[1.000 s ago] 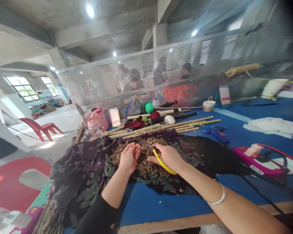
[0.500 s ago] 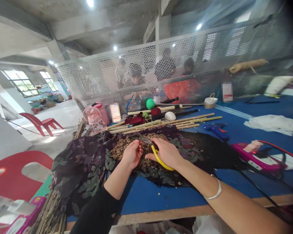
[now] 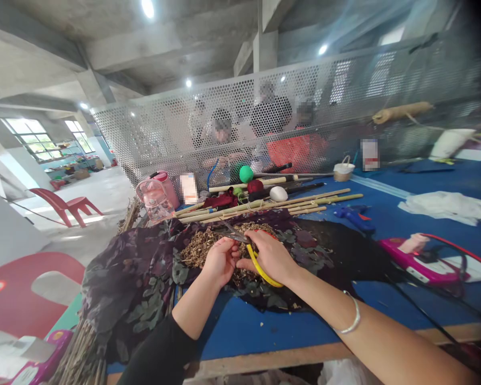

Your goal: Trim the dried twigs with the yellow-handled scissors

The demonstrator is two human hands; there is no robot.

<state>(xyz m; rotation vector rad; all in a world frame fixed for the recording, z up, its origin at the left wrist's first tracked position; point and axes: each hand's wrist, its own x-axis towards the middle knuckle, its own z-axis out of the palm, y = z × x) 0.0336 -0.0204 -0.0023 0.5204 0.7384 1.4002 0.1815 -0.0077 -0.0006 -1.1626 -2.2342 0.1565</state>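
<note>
Hands over dry chips (image 3: pixel 200 247) heaped on cloth (image 3: pixel 136 278).
Right hand (image 3: pixel 270 256) grips scissors (image 3: pixel 251 253); left hand (image 3: pixel 220 260) curls, hold unclear; bare table (image 3: pixel 264 329) toward near edge.

left hand (image 3: pixel 220 260) curled, fingertips meeting the gripping right hand (image 3: pixel 271 255), both forearms stretched forward.

Yellow-handled scissors (image 3: pixel 253 259), tilted over heap of brown chopped stems (image 3: pixel 198 247), on floral cloth (image 3: pixel 144 267)

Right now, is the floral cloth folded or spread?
Spread: the floral cloth lies open across the blue table, chopped pile heaped on it.
</note>
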